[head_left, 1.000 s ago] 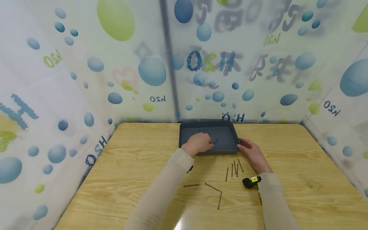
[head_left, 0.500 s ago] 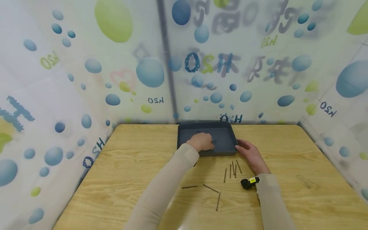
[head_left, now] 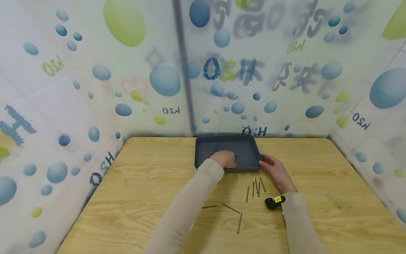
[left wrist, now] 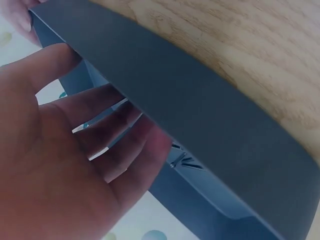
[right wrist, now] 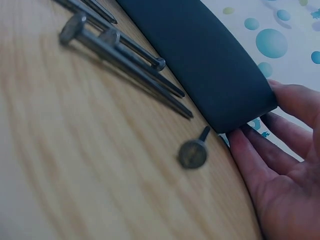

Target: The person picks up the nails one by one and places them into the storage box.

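Note:
A dark grey rectangular tray (head_left: 226, 138) stands at the far side of the table. My left hand (head_left: 224, 159) reaches over its front wall, and the left wrist view shows the fingers (left wrist: 131, 165) loosely bent inside, with nothing visibly held. Several nails (left wrist: 179, 160) lie in the tray beside those fingertips, partly hidden. At the tray's right front corner, my right hand (head_left: 279, 173) holds the wall, with the thumb and fingers (right wrist: 250, 160) on its edges. Several iron nails (right wrist: 125, 62) lie on the table close to the front wall.
Nearer on the wooden table (head_left: 142, 183), three more nails lie apart, one a slanting nail (head_left: 231, 208). Behind the tray rises a white curtain (head_left: 222, 102) with blue and green dots, which also closes off both sides.
My left hand has moved slightly right and toward the tray's front wall, uncovering more of the nails behind it. My right hand stays at the tray corner. The head view has shifted slightly.

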The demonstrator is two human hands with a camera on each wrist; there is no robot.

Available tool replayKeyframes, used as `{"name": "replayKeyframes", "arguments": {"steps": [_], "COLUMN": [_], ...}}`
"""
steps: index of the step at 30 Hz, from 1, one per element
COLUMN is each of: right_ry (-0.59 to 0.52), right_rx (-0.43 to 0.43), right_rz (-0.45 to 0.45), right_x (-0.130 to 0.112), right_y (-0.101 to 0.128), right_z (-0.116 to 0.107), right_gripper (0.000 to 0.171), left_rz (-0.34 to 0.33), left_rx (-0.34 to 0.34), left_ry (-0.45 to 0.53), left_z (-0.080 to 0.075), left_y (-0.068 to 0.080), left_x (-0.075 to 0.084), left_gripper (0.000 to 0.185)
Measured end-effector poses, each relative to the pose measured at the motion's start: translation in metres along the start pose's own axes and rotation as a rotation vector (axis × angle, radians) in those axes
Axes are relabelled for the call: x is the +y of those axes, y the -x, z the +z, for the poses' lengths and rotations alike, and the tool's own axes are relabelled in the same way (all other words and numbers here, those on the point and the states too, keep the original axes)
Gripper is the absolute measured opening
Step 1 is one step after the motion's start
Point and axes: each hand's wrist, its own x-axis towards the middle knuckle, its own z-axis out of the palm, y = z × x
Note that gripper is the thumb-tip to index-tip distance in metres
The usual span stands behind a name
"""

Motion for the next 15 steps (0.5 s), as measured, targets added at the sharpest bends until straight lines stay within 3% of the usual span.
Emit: {"name": "replayKeyframes", "arguments": {"steps": [9, 15], "right_ry": [-0.007, -0.041], "right_rx": [0.004, 0.003], "right_rz": [-0.006, -0.010], "right_x": [0.000, 0.001], "right_y": [-0.002, -0.002], "right_z": [-0.001, -0.001], "right_gripper": [0.057, 0.056], "left_rz": [0.008, 0.025], "left_rx": [0.039, 0.100], "left_ry": [-0.016, -0.032], "left_z": [0.005, 0.013], "left_y": [-0.008, -0.009], "left_x": [-0.001, -0.002], "left_gripper": [0.036, 0.034]}}
